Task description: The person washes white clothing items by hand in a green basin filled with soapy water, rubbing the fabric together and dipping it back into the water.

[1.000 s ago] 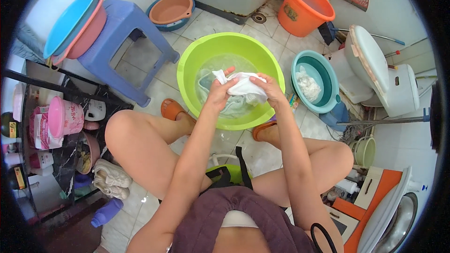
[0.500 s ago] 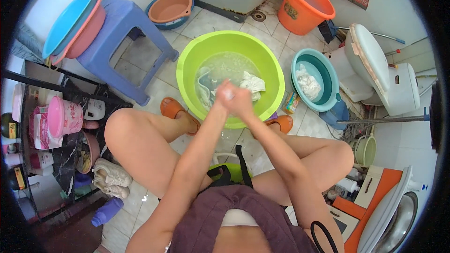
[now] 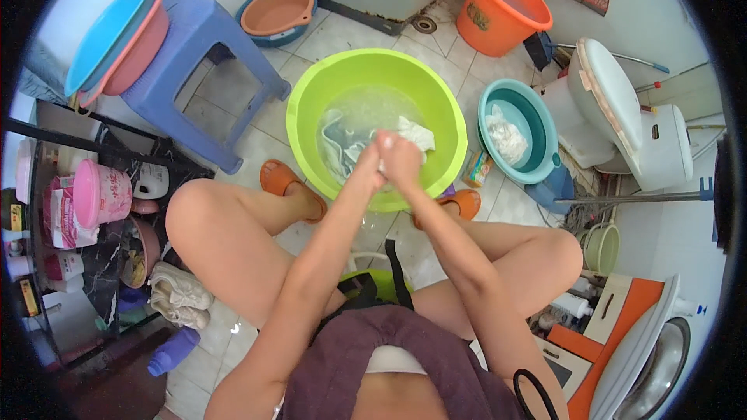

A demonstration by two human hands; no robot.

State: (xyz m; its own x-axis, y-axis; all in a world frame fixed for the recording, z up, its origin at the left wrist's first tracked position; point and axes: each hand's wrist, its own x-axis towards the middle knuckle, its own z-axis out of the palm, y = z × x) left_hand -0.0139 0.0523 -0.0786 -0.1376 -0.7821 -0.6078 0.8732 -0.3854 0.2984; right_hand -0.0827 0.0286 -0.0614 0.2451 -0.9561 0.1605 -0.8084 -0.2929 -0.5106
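Observation:
My left hand (image 3: 370, 169) and my right hand (image 3: 401, 160) are closed and pressed together over the near part of a lime-green basin (image 3: 311, 85). A bit of white shows between them, too covered by the fingers to name. Cloudy water (image 3: 366, 101) with foam fills the bottom of the basin. In it lie a grey-blue cloth with a pale edge (image 3: 333, 140) and, to the right behind my hands, a white cloth (image 3: 419, 134). On the right stands a teal basin (image 3: 545, 128) with white wet cloth (image 3: 506, 140) inside.
A blue stool (image 3: 191, 23) bearing stacked basins (image 3: 113, 31) stands at the left. An orange bucket (image 3: 498, 19) of water is at the back right, near a toilet (image 3: 615, 101). Shelves (image 3: 117, 225), white shoes (image 3: 179, 295) and a purple bottle (image 3: 173, 350) are near left.
My two hands stay together but have turned and shifted slightly, so less white shows between them. The whole view has slid a little to the left.

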